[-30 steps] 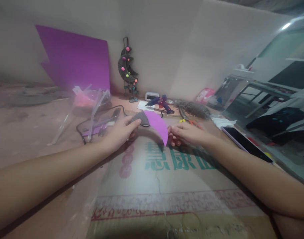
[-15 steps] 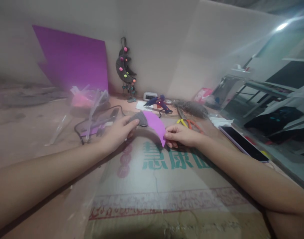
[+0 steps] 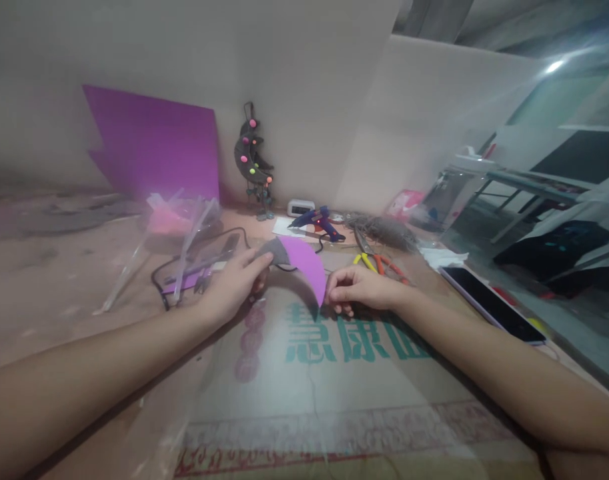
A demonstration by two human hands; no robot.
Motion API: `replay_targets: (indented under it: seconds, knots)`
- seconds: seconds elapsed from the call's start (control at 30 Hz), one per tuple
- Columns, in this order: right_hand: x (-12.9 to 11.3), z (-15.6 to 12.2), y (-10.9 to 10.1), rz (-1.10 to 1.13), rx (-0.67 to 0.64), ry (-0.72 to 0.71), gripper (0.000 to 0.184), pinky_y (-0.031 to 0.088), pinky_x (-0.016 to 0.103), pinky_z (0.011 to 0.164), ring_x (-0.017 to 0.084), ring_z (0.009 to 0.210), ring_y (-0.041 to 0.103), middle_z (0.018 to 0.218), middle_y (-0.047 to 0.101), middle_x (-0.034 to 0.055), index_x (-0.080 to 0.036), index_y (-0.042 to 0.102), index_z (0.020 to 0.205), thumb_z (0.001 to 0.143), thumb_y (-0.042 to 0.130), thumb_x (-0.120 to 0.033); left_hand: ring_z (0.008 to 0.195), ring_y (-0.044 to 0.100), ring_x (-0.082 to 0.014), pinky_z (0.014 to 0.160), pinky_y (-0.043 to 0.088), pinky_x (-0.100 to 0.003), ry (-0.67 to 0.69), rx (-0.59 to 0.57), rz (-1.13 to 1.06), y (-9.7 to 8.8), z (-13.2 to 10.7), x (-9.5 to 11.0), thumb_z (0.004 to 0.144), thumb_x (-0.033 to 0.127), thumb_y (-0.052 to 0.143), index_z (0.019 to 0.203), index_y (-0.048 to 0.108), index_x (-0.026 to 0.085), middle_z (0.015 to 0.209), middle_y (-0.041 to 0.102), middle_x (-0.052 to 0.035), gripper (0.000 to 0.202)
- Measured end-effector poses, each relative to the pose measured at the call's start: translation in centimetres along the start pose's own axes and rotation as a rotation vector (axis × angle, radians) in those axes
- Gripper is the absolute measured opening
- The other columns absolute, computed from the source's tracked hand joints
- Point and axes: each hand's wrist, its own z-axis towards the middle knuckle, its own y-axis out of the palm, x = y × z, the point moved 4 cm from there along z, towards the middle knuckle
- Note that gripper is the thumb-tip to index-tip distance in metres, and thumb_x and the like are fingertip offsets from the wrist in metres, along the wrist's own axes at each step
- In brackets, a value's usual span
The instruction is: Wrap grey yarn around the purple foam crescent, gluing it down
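The crescent (image 3: 305, 264) is bright purple, dark grey at one end, the sheet (image 3: 164, 150) deeper purple, the moon ornament (image 3: 241, 150) dark grey with pink, orange and green dots, and the board (image 3: 364, 383) brownish with green characters and a reddish border.

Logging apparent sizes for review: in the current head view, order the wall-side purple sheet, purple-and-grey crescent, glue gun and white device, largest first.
Purple sheet
Purple-and-grey crescent
Glue gun
White device
The crescent looks nearer than the glue gun, so true sizes may differ.
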Motion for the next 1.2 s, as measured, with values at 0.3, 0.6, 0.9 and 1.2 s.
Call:
replay_targets:
  seconds: [0.3, 0.6, 0.9, 1.2]
  knots:
    - [0.4, 0.2, -0.2, 0.033, 0.075, -0.094, 0.046, 0.045, 0.02, 0.041, 0.008, 0.043, 0.053, 0.063, 0.066, 0.0035, -0.013, 0.058, 0.073, 0.084, 0.057, -0.058, 0.042, 0.037, -0.006, 0.04, 0.027, -0.019, -0.004, -0.028, -0.015, 0.2, -0.1, 0.0, 0.087, 0.042, 0.054, 0.069, 0.043, 0.019, 0.054, 0.043, 0.0065, 0.031]
    - [-0.1, 0.0, 0.3, 0.006, 0.074, -0.06, 0.044, 0.043, 0.019, 0.041, 0.007, 0.042, 0.053, 0.062, 0.065, 0.0006, -0.015, 0.054, 0.07, 0.075, 0.069, -0.056, 0.045, 0.039, -0.0083, 0.047, 0.03, -0.022, 0.032, -0.025, 0.083, 0.2, -0.1, 0.3, 0.089, 0.042, 0.051, 0.064, 0.042, 0.019, 0.05, 0.043, 0.0056, 0.035]
    - [0.1, 0.0, 0.2, 0.003, 0.103, -0.051, 0.04, 0.044, 0.019, 0.041, 0.007, 0.042, 0.053, 0.063, 0.065, 0.0002, -0.015, 0.055, 0.07, 0.077, 0.069, -0.052, 0.046, 0.04, -0.009, 0.048, 0.031, -0.023, 0.077, -0.043, 0.107, 0.0, 0.1, -0.5, 0.088, 0.046, 0.051, 0.063, 0.044, 0.019, 0.053, 0.044, 0.0047, 0.037]
    - [0.0, -0.1, 0.3, -0.025, 0.117, 0.026, 0.038, 0.043, 0.018, 0.043, 0.006, 0.043, 0.054, 0.062, 0.066, -0.0003, -0.014, 0.057, 0.073, 0.074, 0.073, -0.048, 0.043, 0.036, -0.0083, 0.044, 0.028, -0.022, 0.038, -0.063, 0.078, 0.5, -0.2, 0.5, 0.087, 0.044, 0.051, 0.064, 0.041, 0.02, 0.051, 0.042, 0.0059, 0.035]
